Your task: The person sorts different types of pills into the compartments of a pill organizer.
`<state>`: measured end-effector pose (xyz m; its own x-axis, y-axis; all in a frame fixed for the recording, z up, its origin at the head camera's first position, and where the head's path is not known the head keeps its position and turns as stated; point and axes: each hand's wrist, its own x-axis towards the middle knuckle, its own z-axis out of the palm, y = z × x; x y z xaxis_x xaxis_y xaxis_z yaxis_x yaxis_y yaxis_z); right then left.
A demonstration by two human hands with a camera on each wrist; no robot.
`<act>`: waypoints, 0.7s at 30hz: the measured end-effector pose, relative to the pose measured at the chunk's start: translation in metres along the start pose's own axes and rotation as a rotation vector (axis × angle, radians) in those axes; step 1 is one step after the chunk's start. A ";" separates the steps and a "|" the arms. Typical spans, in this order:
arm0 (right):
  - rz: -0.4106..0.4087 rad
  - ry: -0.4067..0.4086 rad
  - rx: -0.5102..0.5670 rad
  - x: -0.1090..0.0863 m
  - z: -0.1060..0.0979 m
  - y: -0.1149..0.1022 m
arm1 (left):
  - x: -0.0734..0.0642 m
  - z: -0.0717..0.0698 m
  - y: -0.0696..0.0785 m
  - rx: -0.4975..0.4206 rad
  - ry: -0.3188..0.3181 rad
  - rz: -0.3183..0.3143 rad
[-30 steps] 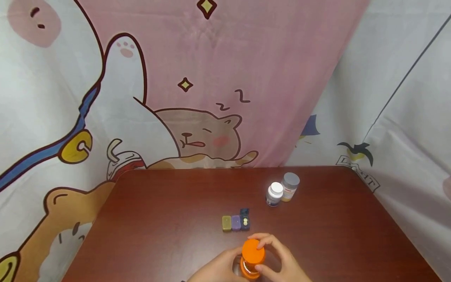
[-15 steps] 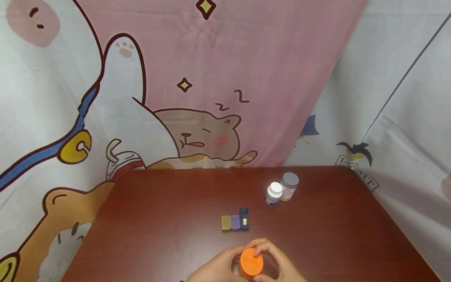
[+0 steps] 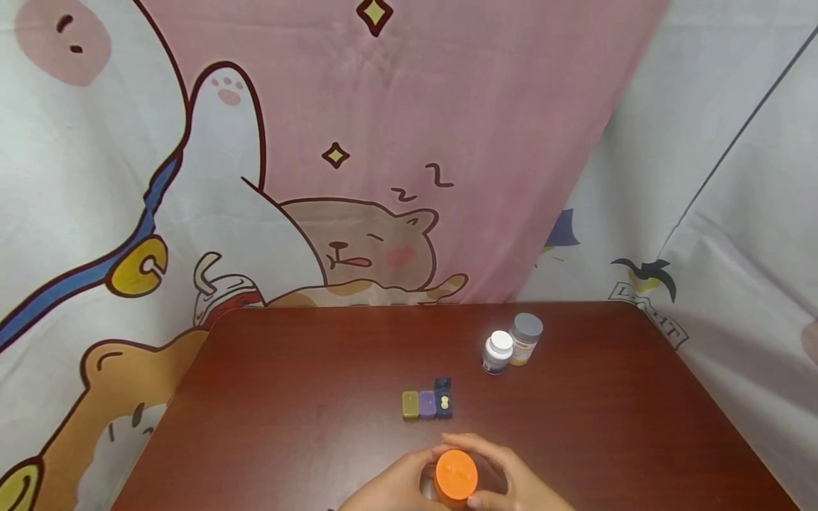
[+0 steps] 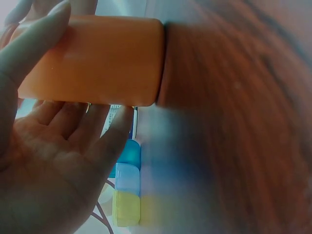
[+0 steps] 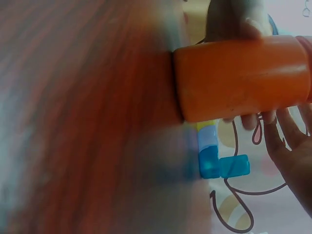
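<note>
An orange pill bottle (image 4: 102,61) stands upright on the table, its orange cap (image 3: 456,474) uppermost in the head view. My left hand (image 3: 402,486) grips the bottle's body from the left, thumb on the near side and fingers round the far side. From the right, my right hand (image 3: 514,482) holds the cap by its edge, thumb at the near rim and fingers at the far rim. Just beyond the hands lies a small pill organizer with a yellow compartment (image 3: 411,404), a purple one (image 3: 427,404) and a dark blue one (image 3: 444,404). The blue lid is up, and pale tablets show inside.
Farther back on the right, a white-capped bottle (image 3: 498,352) stands close to a larger grey-lidded jar (image 3: 526,339). The reddish-brown table (image 3: 300,383) ends at a cartoon-printed cloth (image 3: 486,142) hanging behind it.
The cap, earlier raised over the bottle, has come down onto its top. My right index finger has moved off the cap's top to its far rim.
</note>
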<state>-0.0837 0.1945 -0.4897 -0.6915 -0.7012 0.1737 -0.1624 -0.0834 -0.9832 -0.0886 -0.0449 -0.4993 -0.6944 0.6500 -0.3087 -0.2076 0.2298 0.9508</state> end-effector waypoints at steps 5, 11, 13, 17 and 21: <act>0.006 0.046 -0.040 -0.001 0.001 0.000 | 0.002 -0.001 -0.002 0.011 0.005 0.048; -0.066 0.101 -0.022 -0.004 0.005 0.006 | 0.004 -0.001 -0.003 0.044 0.035 0.031; -0.080 0.120 -0.017 -0.004 0.008 0.007 | 0.003 -0.001 -0.002 0.037 0.029 0.026; -0.094 0.165 -0.087 -0.004 0.014 0.008 | 0.004 -0.001 -0.002 0.046 0.013 0.045; -0.199 0.221 -0.238 -0.001 0.020 0.011 | 0.005 -0.002 -0.002 0.078 0.017 0.062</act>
<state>-0.0709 0.1803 -0.5014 -0.7605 -0.5163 0.3939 -0.4504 -0.0176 -0.8927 -0.0926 -0.0437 -0.5029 -0.7158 0.6528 -0.2479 -0.1095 0.2457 0.9631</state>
